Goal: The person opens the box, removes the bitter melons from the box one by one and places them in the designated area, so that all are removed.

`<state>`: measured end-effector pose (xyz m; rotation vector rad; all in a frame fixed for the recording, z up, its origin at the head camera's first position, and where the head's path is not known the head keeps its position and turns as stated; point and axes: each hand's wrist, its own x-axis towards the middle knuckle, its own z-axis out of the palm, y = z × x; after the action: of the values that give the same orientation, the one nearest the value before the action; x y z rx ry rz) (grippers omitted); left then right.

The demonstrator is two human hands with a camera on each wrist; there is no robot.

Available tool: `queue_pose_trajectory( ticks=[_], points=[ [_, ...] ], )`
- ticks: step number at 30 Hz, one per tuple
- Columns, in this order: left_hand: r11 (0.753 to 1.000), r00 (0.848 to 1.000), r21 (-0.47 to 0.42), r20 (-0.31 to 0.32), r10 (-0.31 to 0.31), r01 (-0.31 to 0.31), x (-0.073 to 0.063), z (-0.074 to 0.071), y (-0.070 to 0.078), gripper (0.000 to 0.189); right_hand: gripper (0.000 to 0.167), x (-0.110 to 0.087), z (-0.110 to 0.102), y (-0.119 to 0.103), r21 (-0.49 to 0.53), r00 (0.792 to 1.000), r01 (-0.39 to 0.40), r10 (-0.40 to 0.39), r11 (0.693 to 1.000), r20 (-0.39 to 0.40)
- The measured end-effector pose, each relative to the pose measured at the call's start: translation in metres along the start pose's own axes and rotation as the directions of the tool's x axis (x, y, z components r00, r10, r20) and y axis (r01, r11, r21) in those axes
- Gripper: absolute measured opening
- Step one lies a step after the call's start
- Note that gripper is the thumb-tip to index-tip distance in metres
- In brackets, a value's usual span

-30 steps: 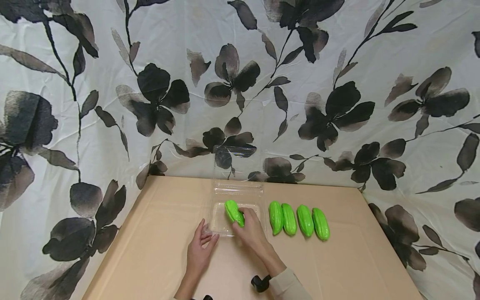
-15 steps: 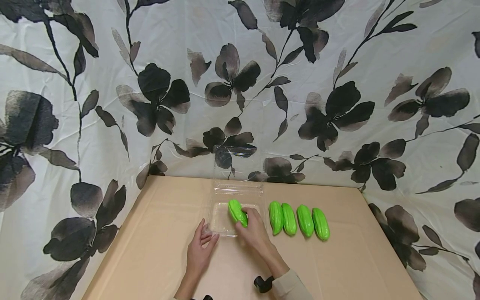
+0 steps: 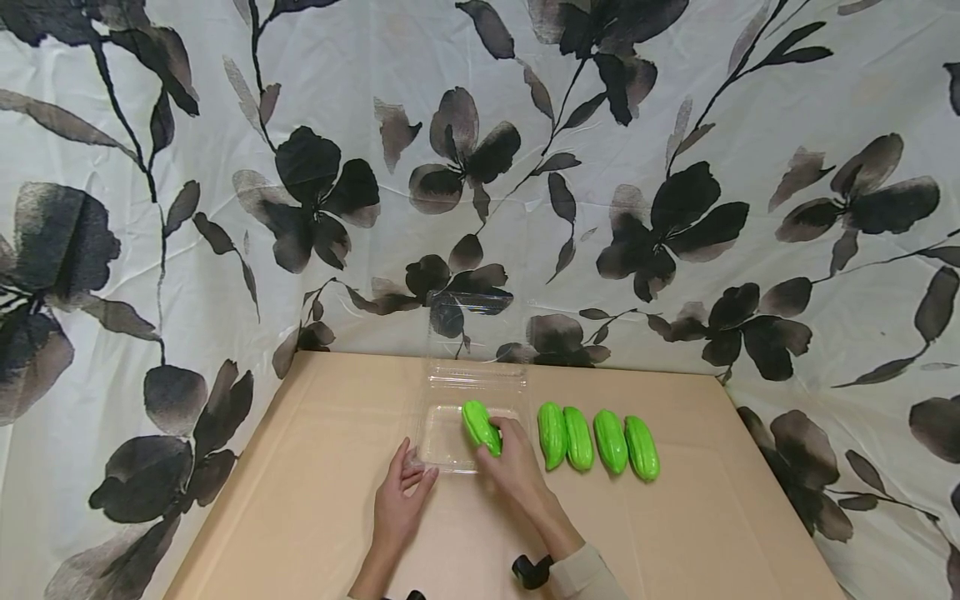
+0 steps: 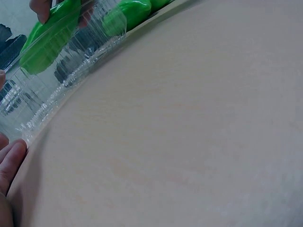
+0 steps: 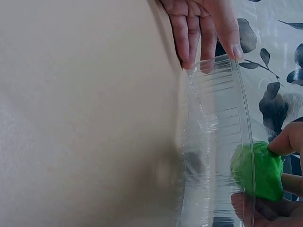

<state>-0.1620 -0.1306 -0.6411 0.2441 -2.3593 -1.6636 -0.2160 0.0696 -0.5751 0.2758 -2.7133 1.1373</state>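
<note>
My right hand (image 3: 517, 471) grips a bright green cucumber (image 3: 477, 423) between thumb and fingers, over the tray part of a clear plastic clamshell container (image 3: 441, 427). The cucumber lies slanted, its far end pointing away to the left. In the right wrist view, the cucumber (image 5: 267, 172) shows partly through the container's wall (image 5: 220, 118). My left hand (image 3: 401, 504) holds the container's near left corner. Its thumb lies on the rim and its fingers are against the outside wall, seen in the right wrist view.
Several more green cucumbers (image 3: 577, 437) lie in a row right of the container. The container's clear lid (image 3: 480, 333) stands raised at the back, before a white cloth (image 3: 555, 250) with dark flowers. A tan tabletop (image 3: 675, 542) lies beneath everything.
My right hand has shifted slightly to the right with the cucumber, inside the container's outline. The left hand keeps its hold on the corner, and the row of cucumbers is unchanged.
</note>
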Motion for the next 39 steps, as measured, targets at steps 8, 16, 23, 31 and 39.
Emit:
queue_pose_trajectory(
  ticks=[8, 16, 23, 31, 39],
  points=[
    [1.0, 1.0, 0.005, 0.0, 0.0, 0.0, -0.0006, -0.0007, 0.002, 0.075, 0.045, -0.0019, -0.004, 0.002, 0.0, 1.0, -0.01, 0.01, 1.0, 0.0],
    [1.0, 1.0, 0.011, 0.0, 0.006, -0.006, -0.0009, -0.0005, 0.0017, 0.075, 0.044, -0.0039, -0.005, 0.005, -0.006, 1.0, 0.007, -0.007, 1.0, -0.01],
    [1.0, 1.0, 0.011, -0.012, 0.027, -0.027, -0.0005, 0.0002, 0.0002, 0.074, 0.045, -0.0049, -0.0042, 0.0059, -0.001, 1.0, -0.012, 0.012, 1.0, 0.0],
    [1.0, 1.0, 0.003, -0.01, 0.026, -0.026, 0.0003, 0.0006, -0.002, 0.074, 0.046, -0.0066, -0.003, 0.0078, -0.001, 0.999, -0.034, 0.034, 0.999, 0.01],
    [1.0, 0.999, 0.01, -0.011, 0.03, -0.03, 0.0007, 0.0008, -0.0019, 0.073, 0.047, -0.0079, -0.0036, 0.0091, 0.014, 0.999, -0.036, 0.036, 0.999, 0.01]
  ],
)
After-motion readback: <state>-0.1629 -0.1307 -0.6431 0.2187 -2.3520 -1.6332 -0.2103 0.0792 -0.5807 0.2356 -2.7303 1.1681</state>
